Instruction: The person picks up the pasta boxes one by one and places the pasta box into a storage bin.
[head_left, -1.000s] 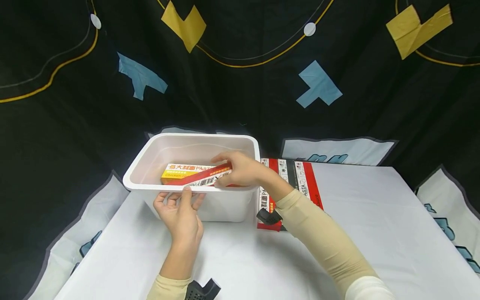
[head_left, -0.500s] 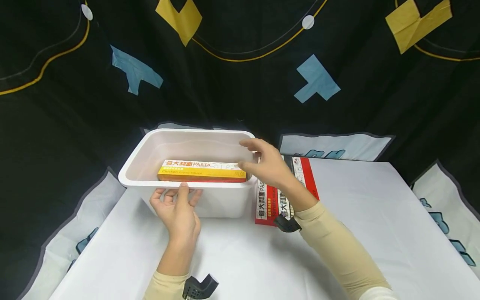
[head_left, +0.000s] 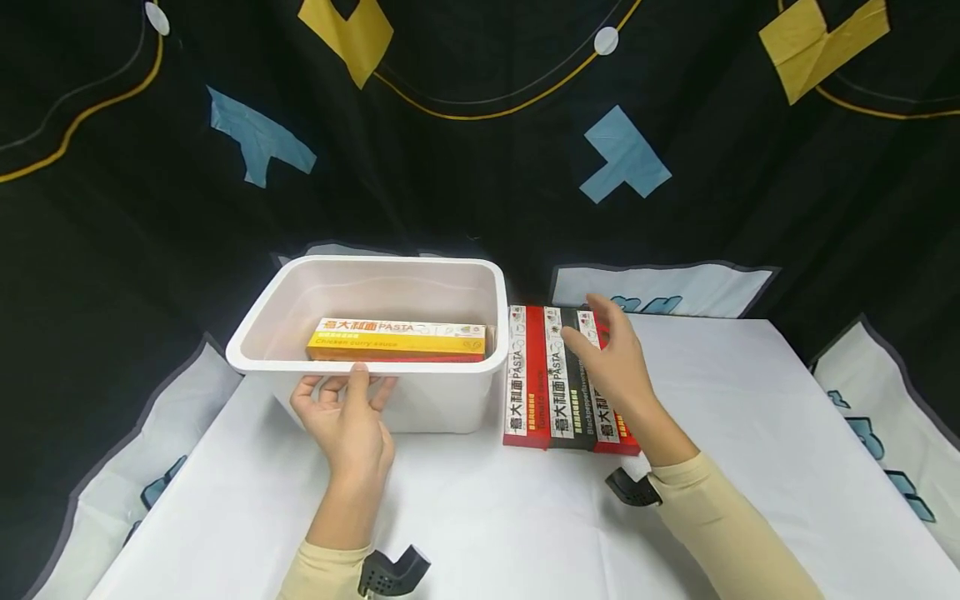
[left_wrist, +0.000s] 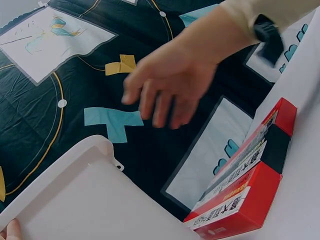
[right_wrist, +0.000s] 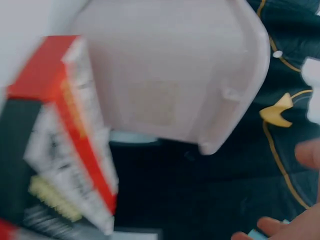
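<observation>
right hand (head_left: 618,358) has shifted from bin (head_left: 438,404) to above pasta boxes (head_left: 561,383).

- White rounded-rectangular plastic tub (head_left: 442,408): upright, open-topped.
- Yellow-and-white cardboard pasta box (head_left: 397,342): lying lengthwise inside the tub, a red strip (head_left: 450,359) showing along its lower edge.
- Red-and-white cardboard box (head_left: 527,375), black-and-white cardboard box (head_left: 566,392), second red-and-white cardboard box (head_left: 609,429): side by side, right of the tub.

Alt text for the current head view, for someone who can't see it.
A person's left hand holds a white plastic tub by its front rim; inside is a yellow chicken curry sauce pasta box. The open right hand is over three more pasta boxes, side by side beside the tub.
</observation>
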